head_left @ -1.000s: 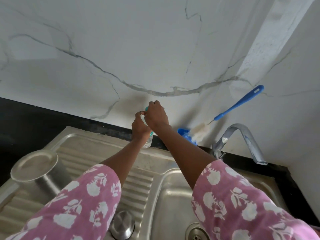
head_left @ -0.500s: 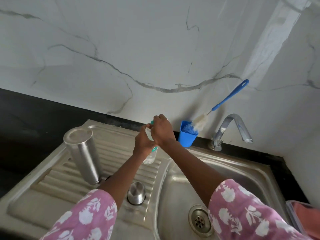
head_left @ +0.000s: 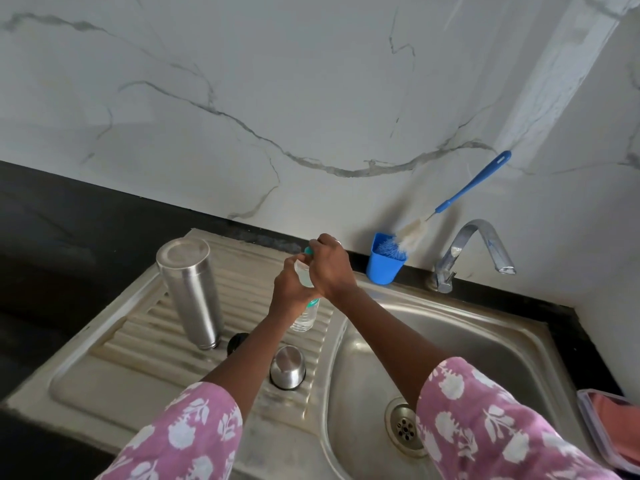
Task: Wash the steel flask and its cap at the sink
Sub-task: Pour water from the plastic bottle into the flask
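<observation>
The steel flask (head_left: 192,292) stands upside down on the ribbed drainboard (head_left: 138,327) at the left. Its steel cap (head_left: 287,367) rests on the drainboard close to the basin's edge, with a small black part (head_left: 236,342) lying between flask and cap. My left hand (head_left: 289,292) grips a small clear plastic bottle (head_left: 306,315) above the drainboard. My right hand (head_left: 329,270) pinches the bottle's teal top (head_left: 308,251). Most of the bottle is hidden by my hands.
The sink basin (head_left: 485,341) with its drain (head_left: 405,426) lies at the right, under a chrome tap (head_left: 474,251). A blue cup (head_left: 384,263) holds a blue-handled bottle brush (head_left: 460,192) against the marble wall. A lidded plastic box (head_left: 609,427) sits at the far right.
The view has tilted down, bringing the flask, cap and drain more fully into sight. Both hands have stayed on the small bottle.
</observation>
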